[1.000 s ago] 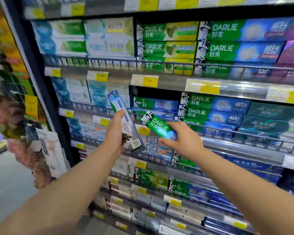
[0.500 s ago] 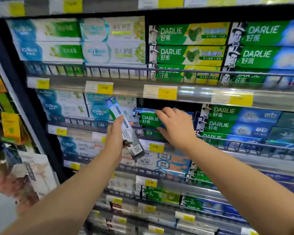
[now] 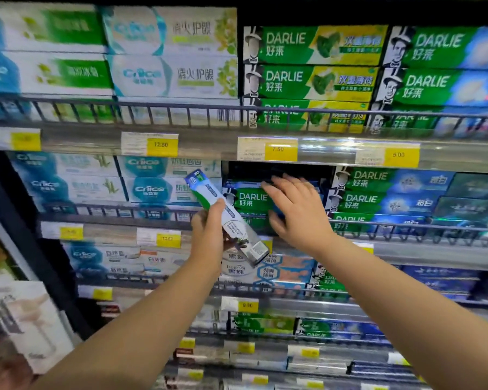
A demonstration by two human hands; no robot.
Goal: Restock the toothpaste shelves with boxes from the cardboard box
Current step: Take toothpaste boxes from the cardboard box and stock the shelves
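The right hand is spread over the green Darlie box on the middle shelf, hiding its right half and part of the stack beneath. The left hand holds a white toothpaste box; its small print is unreadable and the fingers are hidden behind it. A wire rail screens the lowest row of cartons on the upper shelf. The blue-and-white boxes are cut off at the left edge and smeared. The pale packages at lower left are too blurred to identify, as is the leftmost price tag.
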